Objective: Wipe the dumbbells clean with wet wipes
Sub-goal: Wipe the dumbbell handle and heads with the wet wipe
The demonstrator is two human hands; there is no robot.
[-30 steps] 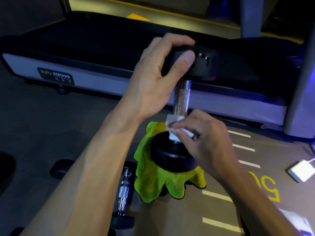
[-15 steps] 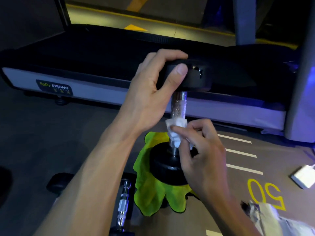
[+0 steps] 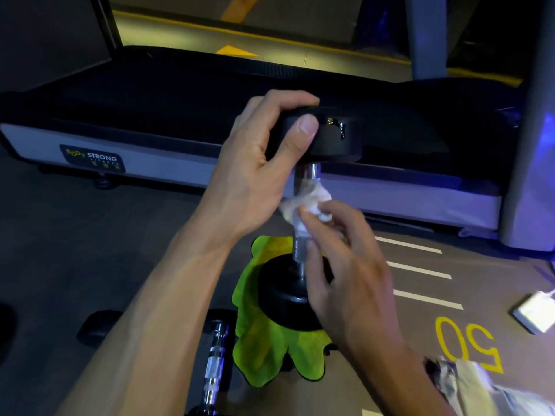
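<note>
**Upright dumbbell, wipe on the handle**

On the floor in front of a treadmill [image 3: 168,163], a dumbbell [image 3: 303,241] stands upright on end, its lower black head resting on a bright green cloth [image 3: 261,346] spread on the floor. The left hand [image 3: 255,175] grips the upper head from the side, fingers curled over the top and the thumb pressed against its rim, steadying the dumbbell. The right hand [image 3: 348,265] pinches a crumpled white wet wipe [image 3: 306,202] between thumb and fingertips and holds it against the knurled metal handle, about midway up the bar, just below the left palm; the hand is blurred.

A second dumbbell [image 3: 214,367] lies flat on the floor just left of the cloth, its chrome handle toward the camera and one black head near the cloth's edge. White lines and a yellow "50" [image 3: 468,343] are painted on the floor to the right. Near the right edge lies a small white packet [image 3: 534,313], and a crinkled silvery wrapper [image 3: 468,385] sits at the lower right.
</note>
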